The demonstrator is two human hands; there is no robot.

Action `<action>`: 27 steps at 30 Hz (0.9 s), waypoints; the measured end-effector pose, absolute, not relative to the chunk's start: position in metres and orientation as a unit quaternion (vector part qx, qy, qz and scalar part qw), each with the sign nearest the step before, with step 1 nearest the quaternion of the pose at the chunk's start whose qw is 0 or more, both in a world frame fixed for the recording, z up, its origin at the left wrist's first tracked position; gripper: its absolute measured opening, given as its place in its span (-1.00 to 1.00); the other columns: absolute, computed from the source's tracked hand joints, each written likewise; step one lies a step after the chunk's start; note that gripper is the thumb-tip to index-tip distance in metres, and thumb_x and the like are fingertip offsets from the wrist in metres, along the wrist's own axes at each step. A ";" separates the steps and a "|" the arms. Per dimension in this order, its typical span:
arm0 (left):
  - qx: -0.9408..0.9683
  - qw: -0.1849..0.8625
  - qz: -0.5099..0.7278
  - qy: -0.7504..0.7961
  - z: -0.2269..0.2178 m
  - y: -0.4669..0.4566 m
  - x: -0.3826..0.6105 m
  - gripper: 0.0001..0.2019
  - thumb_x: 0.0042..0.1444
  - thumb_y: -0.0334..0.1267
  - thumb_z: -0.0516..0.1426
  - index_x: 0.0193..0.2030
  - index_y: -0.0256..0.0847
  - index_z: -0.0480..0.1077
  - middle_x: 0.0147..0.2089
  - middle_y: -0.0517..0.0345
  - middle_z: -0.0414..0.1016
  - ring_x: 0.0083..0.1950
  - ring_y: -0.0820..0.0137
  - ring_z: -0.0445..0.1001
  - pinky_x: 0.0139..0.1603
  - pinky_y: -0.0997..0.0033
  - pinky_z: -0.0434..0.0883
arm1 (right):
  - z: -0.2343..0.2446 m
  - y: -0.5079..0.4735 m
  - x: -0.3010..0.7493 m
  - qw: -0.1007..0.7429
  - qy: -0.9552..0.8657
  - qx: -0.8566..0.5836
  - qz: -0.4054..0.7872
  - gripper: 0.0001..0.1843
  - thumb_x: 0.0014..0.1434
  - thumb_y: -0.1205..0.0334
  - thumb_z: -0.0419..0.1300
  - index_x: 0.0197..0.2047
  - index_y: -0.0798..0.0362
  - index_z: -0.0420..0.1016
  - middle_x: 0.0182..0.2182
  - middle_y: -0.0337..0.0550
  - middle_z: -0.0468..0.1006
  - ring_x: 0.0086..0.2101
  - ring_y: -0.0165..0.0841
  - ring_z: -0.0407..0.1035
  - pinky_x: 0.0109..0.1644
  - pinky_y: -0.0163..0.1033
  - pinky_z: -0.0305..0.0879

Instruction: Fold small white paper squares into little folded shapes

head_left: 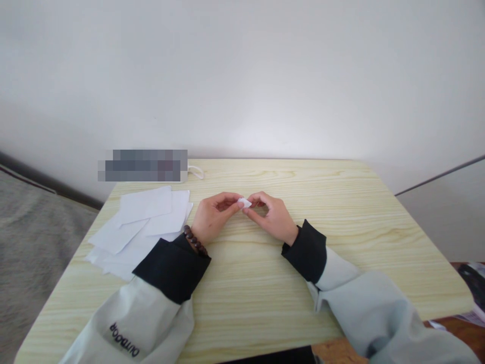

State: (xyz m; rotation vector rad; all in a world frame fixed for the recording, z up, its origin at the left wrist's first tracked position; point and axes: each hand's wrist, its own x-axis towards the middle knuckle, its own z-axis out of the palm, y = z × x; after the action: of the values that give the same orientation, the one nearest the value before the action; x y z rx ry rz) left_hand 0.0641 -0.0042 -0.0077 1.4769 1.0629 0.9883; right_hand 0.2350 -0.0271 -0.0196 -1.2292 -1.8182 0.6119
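Both of my hands meet at the middle of a light wooden table (341, 227). My left hand (212, 215) and my right hand (272, 216) pinch a small folded piece of white paper (244, 202) between their fingertips, just above the tabletop. A dark bead bracelet (194, 239) circles my left wrist. Both arms wear pale sleeves with black cuffs.
A loose pile of white paper sheets (140, 225) lies on the table's left side, close to my left forearm. A blurred object with a white cord (196, 172) sits at the back edge by the white wall. A grey surface lies left of the table.
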 end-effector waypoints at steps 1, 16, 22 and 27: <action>0.617 0.507 0.409 0.442 -0.008 -0.004 0.064 -0.69 -0.09 -0.02 0.27 -0.31 -0.22 0.49 -0.27 0.11 0.60 -0.20 0.32 0.54 -0.09 0.34 0.46 | -0.019 -0.027 0.235 0.416 -0.724 -0.491 0.247 -0.85 0.09 0.17 0.20 -0.29 0.06 0.41 -0.39 -0.21 0.54 -0.36 -0.42 0.42 -0.21 -0.32 0.32; 0.662 0.482 0.371 0.438 -0.007 -0.004 0.059 -0.67 -0.04 -0.01 0.22 -0.26 -0.25 0.50 -0.29 0.10 0.58 -0.24 0.34 0.51 -0.15 0.37 0.42 | -0.019 -0.027 0.236 0.397 -0.713 -0.481 0.322 -0.86 0.09 0.15 0.22 -0.36 0.06 0.44 -0.47 -0.26 0.53 -0.46 -0.46 0.39 -0.37 -0.38 0.28; 0.700 0.433 0.352 0.445 -0.003 -0.005 0.058 -0.75 0.00 -0.07 0.20 -0.36 -0.23 0.52 -0.33 0.15 0.58 -0.25 0.35 0.49 -0.19 0.40 0.40 | -0.016 -0.028 0.236 0.383 -0.711 -0.480 0.342 -0.84 0.07 0.14 0.24 -0.40 0.07 0.46 -0.47 -0.23 0.57 -0.45 -0.45 0.43 -0.34 -0.37 0.30; 0.658 0.496 0.369 0.430 -0.007 -0.003 0.059 -0.67 0.00 -0.03 0.20 -0.23 -0.26 0.49 -0.28 0.09 0.58 -0.25 0.34 0.52 -0.17 0.36 0.45 | -0.013 -0.028 0.237 0.405 -0.692 -0.472 0.366 -0.82 0.16 0.16 0.15 -0.35 0.08 0.49 -0.37 -0.17 0.60 -0.35 -0.40 0.47 -0.26 -0.32 0.34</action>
State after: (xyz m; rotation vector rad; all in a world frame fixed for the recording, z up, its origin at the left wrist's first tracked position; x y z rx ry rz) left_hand 0.0587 -0.0033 -0.0070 1.5938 1.0424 0.8933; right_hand 0.2371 -0.0284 -0.0134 -1.1912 -1.7458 0.9247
